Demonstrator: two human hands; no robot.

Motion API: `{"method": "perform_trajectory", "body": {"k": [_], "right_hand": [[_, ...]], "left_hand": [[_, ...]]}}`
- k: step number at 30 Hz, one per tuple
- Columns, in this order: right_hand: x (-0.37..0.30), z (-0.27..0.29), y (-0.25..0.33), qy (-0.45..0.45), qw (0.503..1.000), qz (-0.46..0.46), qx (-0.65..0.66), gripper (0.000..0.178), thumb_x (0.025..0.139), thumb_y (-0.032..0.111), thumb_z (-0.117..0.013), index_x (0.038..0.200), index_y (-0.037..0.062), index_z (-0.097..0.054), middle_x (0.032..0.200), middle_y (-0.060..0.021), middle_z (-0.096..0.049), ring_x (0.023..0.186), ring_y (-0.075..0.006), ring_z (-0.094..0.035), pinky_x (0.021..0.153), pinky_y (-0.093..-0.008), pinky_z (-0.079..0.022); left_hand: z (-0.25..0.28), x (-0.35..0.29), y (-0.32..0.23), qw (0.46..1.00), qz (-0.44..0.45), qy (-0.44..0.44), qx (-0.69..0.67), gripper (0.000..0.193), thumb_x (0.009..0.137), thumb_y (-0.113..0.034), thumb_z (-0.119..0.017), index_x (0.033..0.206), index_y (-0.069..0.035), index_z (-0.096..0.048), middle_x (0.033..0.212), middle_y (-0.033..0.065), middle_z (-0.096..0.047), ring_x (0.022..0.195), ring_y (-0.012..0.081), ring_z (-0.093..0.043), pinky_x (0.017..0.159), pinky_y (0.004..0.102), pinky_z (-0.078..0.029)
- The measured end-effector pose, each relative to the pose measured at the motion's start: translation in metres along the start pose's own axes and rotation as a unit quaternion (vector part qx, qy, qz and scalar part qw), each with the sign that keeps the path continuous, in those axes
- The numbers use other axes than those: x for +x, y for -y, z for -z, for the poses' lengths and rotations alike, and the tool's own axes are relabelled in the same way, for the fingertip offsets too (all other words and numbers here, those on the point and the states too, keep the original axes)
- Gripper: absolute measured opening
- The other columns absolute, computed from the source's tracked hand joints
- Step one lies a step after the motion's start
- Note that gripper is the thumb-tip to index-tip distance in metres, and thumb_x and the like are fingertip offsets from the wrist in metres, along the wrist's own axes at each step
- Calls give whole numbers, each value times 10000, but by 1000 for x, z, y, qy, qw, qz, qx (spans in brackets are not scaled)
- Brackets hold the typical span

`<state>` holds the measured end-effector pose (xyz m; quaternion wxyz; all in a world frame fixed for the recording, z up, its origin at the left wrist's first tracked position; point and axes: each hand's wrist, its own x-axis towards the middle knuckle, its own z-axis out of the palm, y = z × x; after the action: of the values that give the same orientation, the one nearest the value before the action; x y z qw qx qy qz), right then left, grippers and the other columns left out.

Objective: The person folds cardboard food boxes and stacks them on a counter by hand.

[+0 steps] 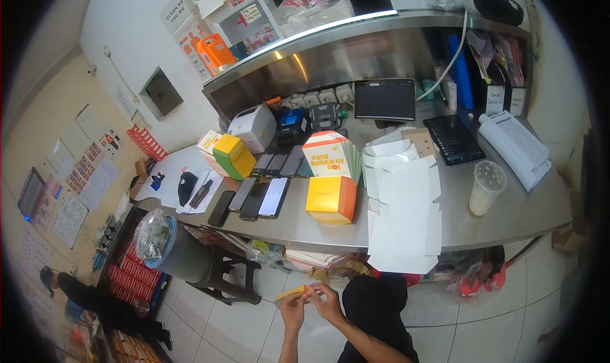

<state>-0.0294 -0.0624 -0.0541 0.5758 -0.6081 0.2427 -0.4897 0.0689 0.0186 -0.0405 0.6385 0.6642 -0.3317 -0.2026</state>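
Low in front of the counter, my left hand [293, 310] grips a small flat yellow carton [290, 293], seen nearly edge-on. My right hand [328, 304] pinches the carton's reddish right end, fingers bent close to those of the left. Exactly how it is folded is too small to make out. Above them on the steel counter [286, 226] stands a yellow and orange box [331, 199], against a stack of printed flat cartons [330, 154]. To its right, unfolded white cardboard blanks [403, 204] overhang the counter's front edge.
Several phones [274, 196] lie left of the box, near a yellow and green box [234, 156] and a white printer [253, 128]. Rightward are a tablet [454, 139] and a plastic cup [487, 188]. A bin [184, 252] and stool [232, 277] stand left; another person [108, 302] is beyond.
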Motion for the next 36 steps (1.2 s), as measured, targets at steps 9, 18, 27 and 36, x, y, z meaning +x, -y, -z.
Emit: {"method": "perform_trajectory", "body": {"k": [9, 18, 27, 36], "right_hand": [[-1, 16, -4, 20, 997, 33, 67, 148, 930, 97, -634, 1055, 21, -651, 1113, -124, -688, 974, -208, -674, 769, -308, -530], [-11, 14, -17, 21, 999, 2, 24, 216, 984, 186, -570, 1104, 7, -569, 1015, -170, -680, 961, -357, -659, 812, -410, -503], [4, 25, -16, 29, 997, 69, -25, 200, 905, 147, -675, 1044, 22, -603, 1049, -137, -667, 1001, -291, -644, 859, -382, -492], [8, 24, -9, 71, 988, 94, 102, 178, 914, 132, -661, 1042, 10, -649, 1166, -125, -663, 1087, -240, -629, 872, -358, -497]], "left_hand": [[-18, -7, -18, 999, 2, -7, 39, 203, 889, -29, -697, 1068, 65, -670, 967, 117, -710, 841, 163, -692, 760, 276, -580], [-20, -11, -30, 994, 11, 20, 109, 243, 874, -39, -717, 1071, 88, -651, 976, 133, -692, 816, 191, -703, 703, 272, -608], [-28, -6, -35, 995, -6, 23, 99, 192, 873, 28, -679, 1050, 95, -654, 948, 143, -702, 807, 185, -704, 659, 284, -621], [-22, -5, -36, 995, -13, -46, 91, 174, 854, 61, -675, 1021, 108, -663, 911, 141, -709, 733, 161, -687, 615, 288, -615]]}}
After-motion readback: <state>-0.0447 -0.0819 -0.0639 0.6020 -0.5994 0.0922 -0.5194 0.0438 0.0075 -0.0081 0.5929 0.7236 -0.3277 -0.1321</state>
